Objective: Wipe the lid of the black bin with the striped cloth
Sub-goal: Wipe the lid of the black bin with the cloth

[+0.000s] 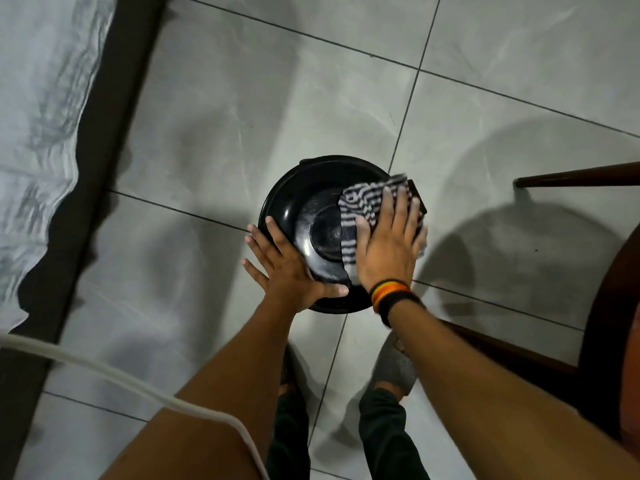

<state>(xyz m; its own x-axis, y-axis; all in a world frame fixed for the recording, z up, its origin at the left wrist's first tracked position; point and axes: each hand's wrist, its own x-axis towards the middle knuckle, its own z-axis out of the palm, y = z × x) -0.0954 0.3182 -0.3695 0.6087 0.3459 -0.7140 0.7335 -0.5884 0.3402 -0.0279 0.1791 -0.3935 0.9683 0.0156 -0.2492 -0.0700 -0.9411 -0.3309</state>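
Observation:
A round black bin with a glossy lid stands on the tiled floor right below me. The striped black-and-white cloth lies over the lid's right half. My right hand, with a striped wristband, lies flat on the cloth and presses it against the lid. My left hand rests with spread fingers on the lid's near-left rim, thumb along the front edge. The lid's right edge is hidden under the cloth and hand.
A bed with a pale sheet and a dark frame runs along the left. Dark wooden furniture stands at the right. A white cable crosses the lower left. My feet in grey slippers stand just behind the bin.

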